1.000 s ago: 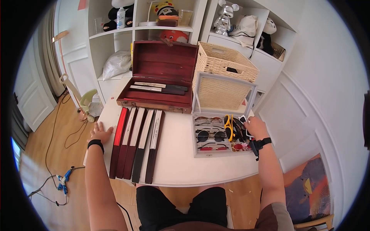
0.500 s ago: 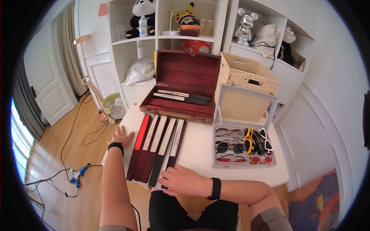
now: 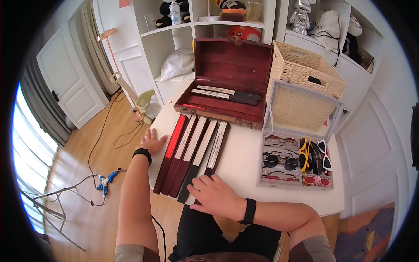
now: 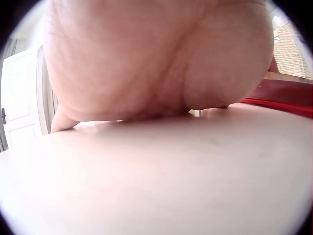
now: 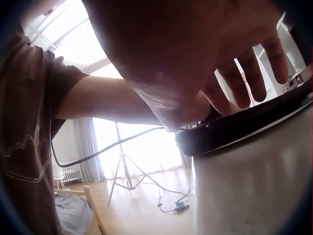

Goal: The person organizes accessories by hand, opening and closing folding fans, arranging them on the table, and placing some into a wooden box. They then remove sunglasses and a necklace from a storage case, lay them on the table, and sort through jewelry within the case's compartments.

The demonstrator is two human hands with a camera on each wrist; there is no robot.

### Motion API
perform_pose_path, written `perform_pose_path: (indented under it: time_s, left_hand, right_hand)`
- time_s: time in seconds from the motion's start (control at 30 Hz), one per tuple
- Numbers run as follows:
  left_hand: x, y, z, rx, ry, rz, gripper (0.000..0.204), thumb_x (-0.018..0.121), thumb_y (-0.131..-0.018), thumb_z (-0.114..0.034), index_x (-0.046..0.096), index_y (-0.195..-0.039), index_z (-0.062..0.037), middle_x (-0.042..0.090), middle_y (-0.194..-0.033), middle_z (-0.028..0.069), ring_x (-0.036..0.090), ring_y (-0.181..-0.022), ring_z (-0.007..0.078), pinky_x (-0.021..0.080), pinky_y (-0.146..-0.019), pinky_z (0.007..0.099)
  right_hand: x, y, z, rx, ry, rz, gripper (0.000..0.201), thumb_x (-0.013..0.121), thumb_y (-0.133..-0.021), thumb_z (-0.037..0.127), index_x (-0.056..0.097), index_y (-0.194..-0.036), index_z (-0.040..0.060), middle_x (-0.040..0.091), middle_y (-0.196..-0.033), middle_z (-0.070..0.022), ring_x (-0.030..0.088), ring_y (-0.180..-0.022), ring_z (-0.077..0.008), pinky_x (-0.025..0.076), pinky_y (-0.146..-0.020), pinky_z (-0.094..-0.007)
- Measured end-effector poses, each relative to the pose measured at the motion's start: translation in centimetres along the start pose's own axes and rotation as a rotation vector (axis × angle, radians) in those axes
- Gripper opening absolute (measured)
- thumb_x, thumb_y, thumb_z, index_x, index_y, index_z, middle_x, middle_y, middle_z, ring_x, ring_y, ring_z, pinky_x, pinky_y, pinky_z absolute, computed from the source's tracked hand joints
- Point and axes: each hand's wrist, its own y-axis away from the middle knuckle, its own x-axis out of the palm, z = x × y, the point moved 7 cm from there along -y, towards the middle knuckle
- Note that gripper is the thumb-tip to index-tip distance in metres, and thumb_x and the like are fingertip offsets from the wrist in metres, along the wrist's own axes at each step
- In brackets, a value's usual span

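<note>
My left hand (image 3: 152, 143) rests on the white table with its fingers spread, left of a row of folded hand fans. The leftmost fan (image 3: 176, 133) has a bright red leaf; the others have pale leaves and dark sticks. My right hand (image 3: 216, 194) lies over the near ends of the rightmost fans, hiding part of them. In the right wrist view, its extended fingers (image 5: 252, 81) reach across a dark fan end (image 5: 195, 142) at the table edge. White sunglasses (image 3: 324, 153) lie in a grey compartment case (image 3: 279, 182) beside yellow and other sunglasses.
An open dark red suitcase (image 3: 218, 114) at the back holds two more folded fans (image 3: 227, 94). The case's glass lid (image 3: 301, 109) stands raised before a woven basket (image 3: 305, 65). White shelves (image 3: 174, 32) rise behind; cables and a blue connector (image 3: 104, 181) lie on the floor.
My right hand has let go of the white sunglasses in the case and moved left to the near ends of the fans. My left hand has stayed on the table.
</note>
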Motion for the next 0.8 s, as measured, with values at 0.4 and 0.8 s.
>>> perform_pose_path:
  time_s: [0.4,0.8]
  left_hand:
    - [-3.4,10.3,-3.4,0.475,0.355,-0.08,0.063,0.057,-0.098,-0.047,0.056,-0.139,0.0016,0.061,-0.129,0.0255,0.062,-0.116,0.035,0.047,-0.102,0.0394]
    - [0.3,17.4,-3.4,0.574,0.401,-0.213,0.069,0.077,-0.086,-0.033,0.051,-0.141,-0.0017,0.058,-0.124,0.0213,0.066,-0.097,0.0322,0.053,-0.088,0.0391]
  right_hand:
    - [0.0,0.3,-5.4,0.293,0.008,0.074,0.058,0.066,-0.09,0.052,0.062,-0.124,0.004,0.058,-0.111,-0.0123,0.062,-0.093,-0.0292,0.048,-0.076,-0.0418]
    - [1.3,1.2,-4.3,0.312,-0.037,0.222,0.064,0.067,-0.089,0.051,0.058,-0.131,0.0034,0.055,-0.129,-0.0162,0.059,-0.108,-0.0356,0.05,-0.09,-0.0443]
